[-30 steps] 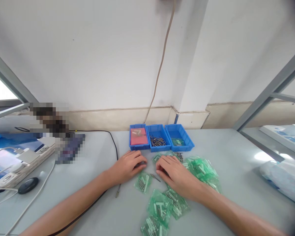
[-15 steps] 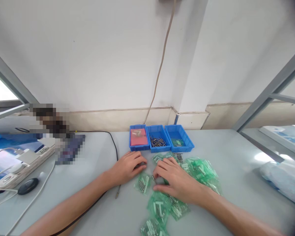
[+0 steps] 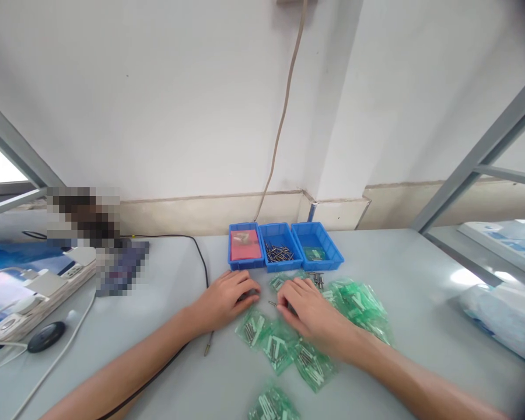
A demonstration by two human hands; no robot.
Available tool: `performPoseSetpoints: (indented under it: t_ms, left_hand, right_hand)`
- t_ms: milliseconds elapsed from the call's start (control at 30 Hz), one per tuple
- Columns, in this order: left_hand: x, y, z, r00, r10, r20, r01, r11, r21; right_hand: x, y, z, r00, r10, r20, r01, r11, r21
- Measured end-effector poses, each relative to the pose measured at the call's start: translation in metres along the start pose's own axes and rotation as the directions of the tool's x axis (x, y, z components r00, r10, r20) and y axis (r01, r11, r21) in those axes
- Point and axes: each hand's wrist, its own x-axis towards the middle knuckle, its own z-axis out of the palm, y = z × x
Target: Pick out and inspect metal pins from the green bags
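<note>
My left hand point(image 3: 226, 298) lies palm down on the grey table point(image 3: 411, 274), fingers curled over something small that I cannot make out. My right hand point(image 3: 308, 312) rests palm down on a scatter of green plastic bags point(image 3: 359, 303) that hold small metal pins. A loose metal pin point(image 3: 272, 303) lies on the table right at its fingertips. More green bags point(image 3: 280, 345) lie just below both hands. Behind the hands stand three blue trays: the left one point(image 3: 245, 245) holds a pink pad, the middle one point(image 3: 281, 252) metal pins, the right one point(image 3: 317, 252) a green bag.
A black cable point(image 3: 203, 262) runs along the table past my left arm, ending in a metal tip point(image 3: 207, 350). A white power strip point(image 3: 35, 300) and a black puck point(image 3: 46, 336) sit at the left. A clear plastic bundle point(image 3: 503, 318) lies at the right, behind a grey frame post point(image 3: 476, 163).
My right hand slid toward me over the bags and came back up beside the loose pin. The bags below it have shifted. The left hand has stayed put.
</note>
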Motion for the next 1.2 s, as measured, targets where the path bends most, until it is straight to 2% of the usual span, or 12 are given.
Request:
performPoseSetpoints:
  t_ms: [200,333,500,633,800,933,1200]
  left_hand:
    - [0.000,0.002,-0.002,1.000,0.008,0.005,-0.008,1.000,-0.004]
    - [0.000,0.002,-0.003,1.000,-0.001,0.013,0.001,1.000,-0.002]
    - [0.001,0.002,-0.002,1.000,-0.004,0.007,0.004,1.000,-0.001]
    - [0.000,0.003,-0.003,1.000,-0.017,0.017,0.017,1.000,-0.002]
    - [-0.001,0.002,-0.003,1.000,-0.019,0.019,0.019,1.000,-0.009]
    - [-0.001,0.001,-0.002,1.000,-0.006,0.006,0.006,1.000,-0.004]
    - [0.000,0.002,-0.002,1.000,-0.007,0.012,0.007,1.000,0.000]
  right_hand:
    - [-0.001,0.005,-0.001,0.977,0.186,-0.101,-0.156,0.956,0.249]
    - [-0.001,0.008,0.000,0.959,0.214,-0.184,-0.147,0.936,0.320]
    - [0.000,0.008,-0.001,0.941,0.250,-0.227,-0.146,0.907,0.395]
    - [0.001,0.008,-0.001,0.930,0.299,-0.213,-0.153,0.843,0.517]
    - [0.002,0.011,-0.001,0.925,0.359,-0.127,-0.154,0.658,0.738]
    - [0.004,0.013,-0.003,0.925,0.375,-0.057,-0.167,0.538,0.826]
    - [0.007,0.011,-0.005,0.912,0.411,-0.023,-0.175,0.438,0.882]
